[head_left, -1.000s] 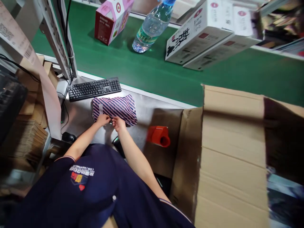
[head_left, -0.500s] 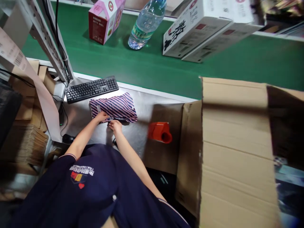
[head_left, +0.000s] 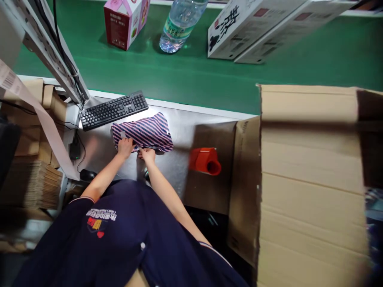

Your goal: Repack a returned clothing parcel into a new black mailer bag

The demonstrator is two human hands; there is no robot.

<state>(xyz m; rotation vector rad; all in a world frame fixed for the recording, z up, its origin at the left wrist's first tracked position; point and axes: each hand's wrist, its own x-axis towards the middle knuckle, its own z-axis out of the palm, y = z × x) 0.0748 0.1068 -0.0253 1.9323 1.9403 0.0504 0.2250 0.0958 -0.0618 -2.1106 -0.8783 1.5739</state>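
Observation:
A pink and navy striped parcel bag (head_left: 146,132) lies on the steel worktop (head_left: 182,127) in front of a black keyboard (head_left: 113,109). My left hand (head_left: 125,146) rests on the bag's near left edge with its fingers curled on the plastic. My right hand (head_left: 147,153) pinches the bag's near edge just to the right of it. Both hands are close together at the bag's front rim.
A red tape dispenser (head_left: 206,160) sits right of the bag. A large open cardboard box (head_left: 302,179) fills the right side. On the green conveyor belt (head_left: 179,75) stand a pink carton (head_left: 122,22), a water bottle (head_left: 179,26) and white boxes (head_left: 257,28). A label strip (head_left: 36,107) hangs at left.
My hands have stayed at the bag's near edge, shifting slightly along it. The view has tilted, and the things on the belt sit higher in the frame.

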